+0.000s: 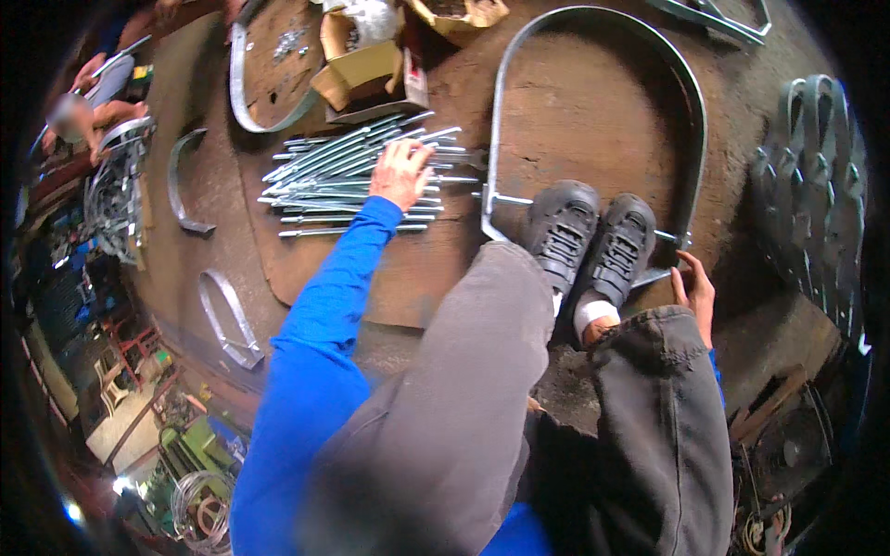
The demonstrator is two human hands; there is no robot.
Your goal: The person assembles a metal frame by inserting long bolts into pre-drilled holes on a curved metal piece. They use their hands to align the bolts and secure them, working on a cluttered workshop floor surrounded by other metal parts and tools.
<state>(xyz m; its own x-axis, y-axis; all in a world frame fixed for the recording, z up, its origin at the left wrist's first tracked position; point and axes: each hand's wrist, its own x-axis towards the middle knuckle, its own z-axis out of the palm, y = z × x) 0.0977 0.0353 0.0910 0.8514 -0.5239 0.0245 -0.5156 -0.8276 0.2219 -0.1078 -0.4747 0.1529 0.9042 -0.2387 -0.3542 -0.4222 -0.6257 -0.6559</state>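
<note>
A pile of long metal rods [343, 176], seemingly threaded at the ends, lies on a brown board left of my feet. My left hand [400, 174] rests on the right part of this pile, fingers slightly spread and bent over the rods; no rod is lifted. In front of me lies a large U-shaped metal strap [702, 120], with a rod through each of its lower ends. My shoes stand between those ends. Beside the strap's lower right corner, my right hand [695, 292] has thumb and fingers apart; whether the fingertips touch the metal I cannot tell.
A cardboard box [371, 79] with a plastic bag stands behind the rods. Another bent strap [241, 74] lies to its left. Several nested straps [807, 185] are stacked at the right. Loose strap pieces [227, 320] lie on the left floor. A person [97, 116] sits at the far left.
</note>
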